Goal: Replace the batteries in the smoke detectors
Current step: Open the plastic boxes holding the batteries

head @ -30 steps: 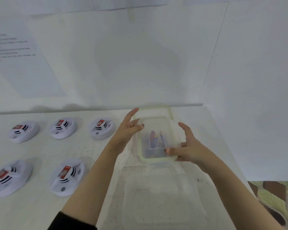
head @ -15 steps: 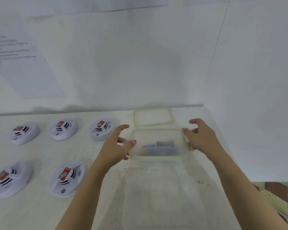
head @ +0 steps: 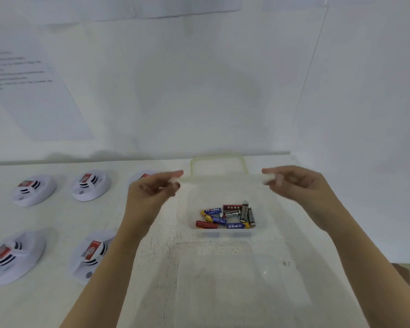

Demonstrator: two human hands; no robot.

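Head view: lid off, batteries exposed

Half a second ago both hands were pressed against the sides of a closed clear box. Now the lid [head: 189, 179] is raised off it. The left hand [head: 156, 188] and right hand [head: 294, 183], both blurred, each seem to pinch one end of the lid with curled fingers. The open box [head: 223, 233] sits on the desk [head: 57, 221] between the forearms, with loose batteries [head: 227, 216] lying in its bottom. The smoke detectors [head: 90, 185] wait in two rows to the left, untouched, one partly hidden by the left hand. Fresh cells now look reachable, but no detector has been opened yet.
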